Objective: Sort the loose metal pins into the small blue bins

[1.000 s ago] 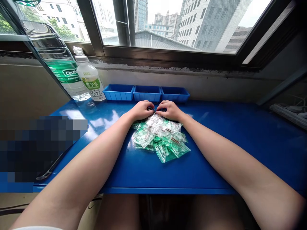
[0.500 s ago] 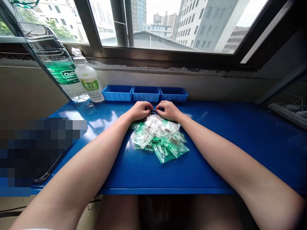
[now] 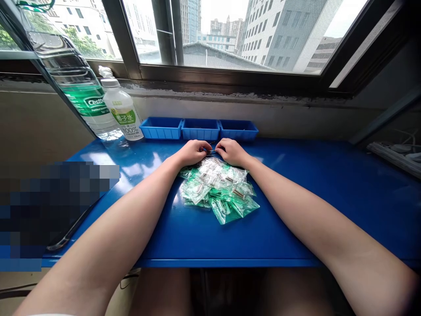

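Note:
Behind a pile of small clear and green plastic packets (image 3: 219, 188), my left hand (image 3: 194, 152) is closed around several thin dark pieces whose tips stick out to the right. Facing it across a small gap, my right hand (image 3: 230, 152) has thumb and fingertips pressed together at the ends of those pieces; what it grips is too small to make out. Both hands rest low over the blue table (image 3: 237, 245), just in front of the bins. Some packets show brownish, rod-like contents.
Three blue bins, left (image 3: 161, 130), middle (image 3: 200, 131) and right (image 3: 238, 131), stand behind my hands. A large water bottle (image 3: 88, 98) and a smaller bottle (image 3: 123, 115) are at the back left. A window is behind; a white rack lies far right.
The fingertips of my right hand have drawn slightly closer together, and the thin pieces between my hands now show more clearly. The packets and bins have not moved.

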Motion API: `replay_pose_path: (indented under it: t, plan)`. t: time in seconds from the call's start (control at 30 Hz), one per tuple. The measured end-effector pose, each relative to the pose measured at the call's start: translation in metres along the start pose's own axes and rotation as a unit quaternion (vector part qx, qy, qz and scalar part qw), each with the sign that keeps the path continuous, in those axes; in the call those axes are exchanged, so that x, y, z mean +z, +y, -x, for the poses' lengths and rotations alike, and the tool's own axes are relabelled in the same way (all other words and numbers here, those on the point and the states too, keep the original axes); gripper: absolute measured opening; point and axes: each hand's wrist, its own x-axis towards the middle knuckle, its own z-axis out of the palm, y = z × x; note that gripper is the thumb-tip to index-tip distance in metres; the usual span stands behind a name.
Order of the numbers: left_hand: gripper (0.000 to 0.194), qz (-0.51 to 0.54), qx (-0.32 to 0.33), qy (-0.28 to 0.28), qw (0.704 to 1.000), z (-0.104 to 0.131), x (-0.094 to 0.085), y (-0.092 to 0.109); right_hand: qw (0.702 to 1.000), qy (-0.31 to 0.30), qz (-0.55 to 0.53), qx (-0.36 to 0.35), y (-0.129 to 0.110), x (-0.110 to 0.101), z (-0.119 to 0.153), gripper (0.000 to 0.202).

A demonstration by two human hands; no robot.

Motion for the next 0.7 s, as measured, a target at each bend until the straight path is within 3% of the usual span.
replay_pose_path:
  t: [0.17,0.4,0.7]
  plan:
    - [0.042,0.019,-0.015,0.003,1.000,0.0011,0.0005,0.0022,0.999,0.016,-0.004,0.052,0.0002,0.0008,-0.0010,0.021]
    - [0.034,0.000,-0.025,0.008,1.000,-0.0004,0.0011,0.0017,0.998,0.031,-0.009,0.055,-0.0006,-0.0003,-0.0012,0.033]
    - [0.035,-0.010,-0.021,0.022,0.999,-0.0003,0.0018,-0.0003,0.980,0.018,-0.177,0.084,0.0007,-0.0046,-0.0001,0.026]
